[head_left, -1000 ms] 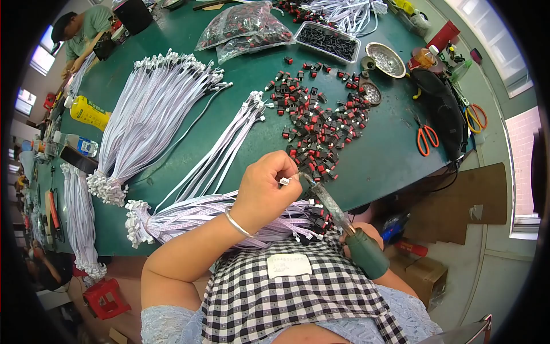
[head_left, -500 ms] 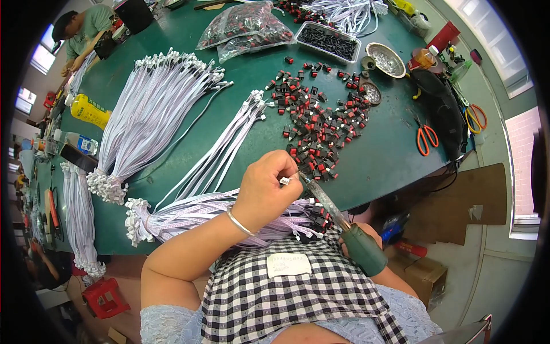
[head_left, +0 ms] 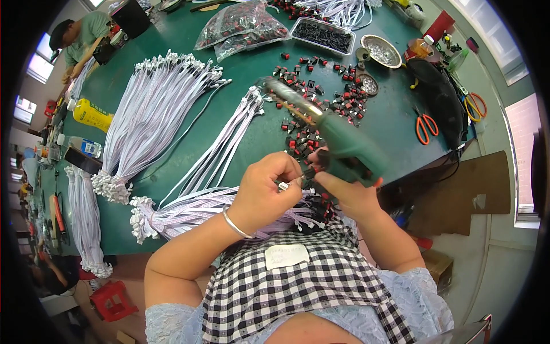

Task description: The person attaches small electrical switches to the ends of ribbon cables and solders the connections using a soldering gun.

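Left hand (head_left: 268, 184), pinched closed, holds white connector (head_left: 283, 186); right hand (head_left: 356, 199) grips green tool (head_left: 350, 139).

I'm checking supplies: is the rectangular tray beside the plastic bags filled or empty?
Filled, at least across its bottom: small black pieces lie densely between the walls of the tray. I cannot tell how deep.

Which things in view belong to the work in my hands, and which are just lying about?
Seemingly in use:
green-handled tool with a long metal barrel, in your right hand
small white plastic connector, in your left hand
loose black-and-red plastic switches
flat white bundled cables

Probably just lying about:
yellow plastic bottle
clear plastic bottle
red plastic stool on the floor
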Demonstrator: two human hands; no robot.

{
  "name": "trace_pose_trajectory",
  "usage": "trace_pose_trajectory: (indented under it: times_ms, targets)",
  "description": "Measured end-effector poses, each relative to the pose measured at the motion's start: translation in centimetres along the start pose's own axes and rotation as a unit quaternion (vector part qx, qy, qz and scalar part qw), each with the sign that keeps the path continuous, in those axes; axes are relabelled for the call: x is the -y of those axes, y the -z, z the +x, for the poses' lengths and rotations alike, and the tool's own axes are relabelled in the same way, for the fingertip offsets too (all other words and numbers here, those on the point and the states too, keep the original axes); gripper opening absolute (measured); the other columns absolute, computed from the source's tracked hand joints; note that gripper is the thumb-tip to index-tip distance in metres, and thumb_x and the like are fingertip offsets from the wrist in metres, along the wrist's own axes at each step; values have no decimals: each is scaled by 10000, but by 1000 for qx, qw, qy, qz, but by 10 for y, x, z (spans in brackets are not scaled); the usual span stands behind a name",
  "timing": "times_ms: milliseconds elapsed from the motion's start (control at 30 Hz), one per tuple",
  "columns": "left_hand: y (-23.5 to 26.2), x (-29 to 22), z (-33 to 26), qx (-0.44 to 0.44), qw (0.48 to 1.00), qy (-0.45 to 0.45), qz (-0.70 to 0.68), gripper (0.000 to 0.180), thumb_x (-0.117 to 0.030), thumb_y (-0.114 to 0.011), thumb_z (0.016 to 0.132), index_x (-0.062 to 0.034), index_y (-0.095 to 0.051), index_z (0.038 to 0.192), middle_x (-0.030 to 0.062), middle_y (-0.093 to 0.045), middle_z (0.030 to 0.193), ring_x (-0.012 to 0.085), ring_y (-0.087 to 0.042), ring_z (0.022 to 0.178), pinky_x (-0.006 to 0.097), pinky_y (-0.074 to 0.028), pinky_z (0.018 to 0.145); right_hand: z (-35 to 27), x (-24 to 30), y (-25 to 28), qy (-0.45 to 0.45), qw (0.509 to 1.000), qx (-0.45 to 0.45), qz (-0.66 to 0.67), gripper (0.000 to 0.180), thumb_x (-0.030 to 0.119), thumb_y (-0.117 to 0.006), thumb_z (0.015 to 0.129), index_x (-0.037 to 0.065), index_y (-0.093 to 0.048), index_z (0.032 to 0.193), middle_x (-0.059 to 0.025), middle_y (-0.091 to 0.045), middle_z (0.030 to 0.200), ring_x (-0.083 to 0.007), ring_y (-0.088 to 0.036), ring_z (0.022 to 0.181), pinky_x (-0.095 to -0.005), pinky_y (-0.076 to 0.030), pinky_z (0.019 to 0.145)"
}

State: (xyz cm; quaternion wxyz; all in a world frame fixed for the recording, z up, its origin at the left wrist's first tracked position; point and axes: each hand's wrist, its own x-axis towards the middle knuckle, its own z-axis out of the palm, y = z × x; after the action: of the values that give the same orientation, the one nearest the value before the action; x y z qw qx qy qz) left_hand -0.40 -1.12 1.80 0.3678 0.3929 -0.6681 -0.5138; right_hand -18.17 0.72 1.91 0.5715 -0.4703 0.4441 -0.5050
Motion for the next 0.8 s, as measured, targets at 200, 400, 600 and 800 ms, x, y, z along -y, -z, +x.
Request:
trace_pose_trajectory:
  times_ms: [200,400,600,800]
  targets:
    - [3,2,2,13,1000,3,-6,59,11,-554,755,-5,-498,759,65,-541,843,113,-536,697,223,-445,629,2,-4,-3,-36,999,-11,13,308,-18,-608,748,7,-531,1045,-60,-586,965,-124,-558,867,-269,-472,756]
    - [8,1,1,-22,970,155,-186,66,-35,-594,785,-35,-528,790,-6,-534,763,24,-463,636,184,-370,520,4,-2,-1,-59,997,-57,-1,252,4,-619,757,18,-552,999,-41,-591,927,-107,-560,828,-252,-473,718]
    - [11,10,1,19,954,155,-257,215,51,-597,758,-39,-481,915,-4,-511,832,23,-467,676,167,-384,552,1,-3,-4,-65,996,-65,3,198,28,-635,755,28,-577,945,-5,-589,827,-63,-534,705,-213,-436,600]
    - [3,2,4,-5,961,146,-237,262,60,-594,752,-29,-482,971,28,-552,893,54,-517,787,171,-424,671,-1,-6,-5,-22,998,-52,-13,204,33,-640,754,33,-579,949,8,-593,834,-30,-521,673,-185,-428,541]
